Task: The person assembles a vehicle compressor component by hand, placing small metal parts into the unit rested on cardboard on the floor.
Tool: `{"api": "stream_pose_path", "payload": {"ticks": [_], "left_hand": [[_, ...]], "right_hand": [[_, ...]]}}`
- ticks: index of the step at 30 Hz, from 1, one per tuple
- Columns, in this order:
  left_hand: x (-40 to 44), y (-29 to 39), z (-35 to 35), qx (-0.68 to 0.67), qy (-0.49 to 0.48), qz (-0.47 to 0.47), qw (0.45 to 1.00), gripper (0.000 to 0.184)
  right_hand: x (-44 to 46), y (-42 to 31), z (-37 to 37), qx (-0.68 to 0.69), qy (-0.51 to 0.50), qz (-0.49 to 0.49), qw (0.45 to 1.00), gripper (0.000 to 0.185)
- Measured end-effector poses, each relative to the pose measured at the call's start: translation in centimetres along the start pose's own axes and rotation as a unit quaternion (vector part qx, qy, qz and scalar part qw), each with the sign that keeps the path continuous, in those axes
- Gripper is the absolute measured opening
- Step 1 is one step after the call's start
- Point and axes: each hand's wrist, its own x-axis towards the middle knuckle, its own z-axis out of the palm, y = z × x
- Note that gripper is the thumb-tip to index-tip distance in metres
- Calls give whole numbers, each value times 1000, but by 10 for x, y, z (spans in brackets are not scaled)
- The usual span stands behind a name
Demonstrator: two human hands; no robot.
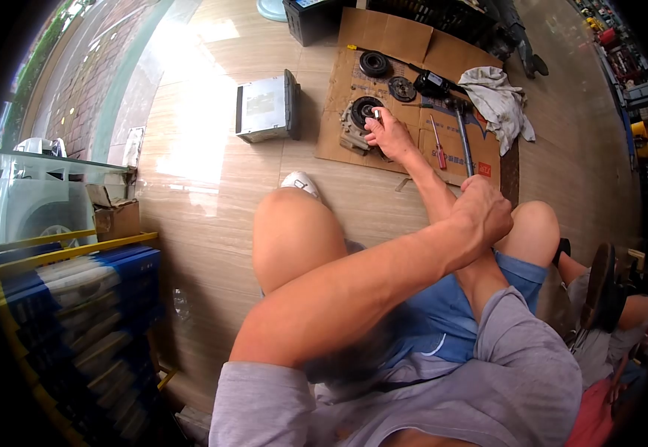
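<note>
My arms are crossed. Reaching to the right, my left hand (483, 214) is closed round the lower end of a long-handled hammer (465, 141), whose head points away from me on the cardboard (331, 136). My right hand (391, 135) pinches a small metal piece (376, 114) over the black round pulley (363, 106) of a metal housing (353, 137). A red-handled screwdriver (439, 149) lies between the housing and the hammer. Farther back are a black ring (374, 64), a round plate (401, 89) and a black tool (433, 83).
A white cloth (497, 104) lies at the cardboard's right edge. A metal-sided box (264, 109) stands on the floor to the left, and a black bin (313, 22) behind. Stacked blue packages (93, 298) fill a yellow rack at lower left. Another person's leg (633, 313) shows at right.
</note>
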Motion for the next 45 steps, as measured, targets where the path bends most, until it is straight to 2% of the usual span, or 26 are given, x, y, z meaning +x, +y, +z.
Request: {"api": "stream_pose_path", "payload": {"ticks": [4,7,10,13,16,19,22,24,25,28,31,34,35,38,39,42,44,45], "left_hand": [[1,0,2,-1,-1,-3,1000,12],[-1,-2,2,-3,-6,-2,1000,11],[-2,-4,-5,-2,-27,-3,1000,10],[-5,-4,-11,-3,-32,-10,999,10],[-6,-6,-10,-4,-15,-4,1000,10],[-4,-8,-8,8,-12,-10,1000,10],[-3,-8,-9,24,-15,-24,999,10],[-3,-7,-11,28,-18,-32,999,10],[-3,-6,-12,27,-23,-35,999,11],[-3,-7,-12,14,-25,-42,999,10],[-5,-3,-11,24,-24,-59,998,10],[-6,-4,-11,41,-19,-52,998,9],[-7,-5,-11,47,-17,-45,998,9],[-4,-10,0,30,14,-48,998,9],[-4,-12,1,28,13,-49,998,9],[-4,-13,2,29,13,-52,998,10],[-4,-12,2,38,17,-56,998,9],[-4,-11,3,37,18,-57,998,9]], "right_hand": [[3,-2,1,-71,-5,2,997,32],[4,-5,-2,-56,-6,11,998,25],[19,22,0,-242,-23,-188,952,20],[6,9,-5,-298,-23,-226,927,19],[5,16,-2,-207,-29,-230,951,16],[0,18,0,-191,16,-241,951,19],[-9,8,2,-105,53,-210,971,23],[-11,2,-1,65,17,-84,994,35],[-12,1,-3,150,-1,-19,989,42],[-15,6,-3,312,0,21,950,57],[-8,8,-10,299,2,44,953,54],[-3,2,-8,42,29,71,996,49],[-2,-1,-3,-104,41,21,993,47],[2,9,8,-223,89,-170,956,43],[0,2,7,-214,62,-180,958,32],[6,10,5,-351,42,-156,922,41],[3,14,8,-138,30,-114,983,47],[0,14,9,-29,24,-91,995,50]]}}
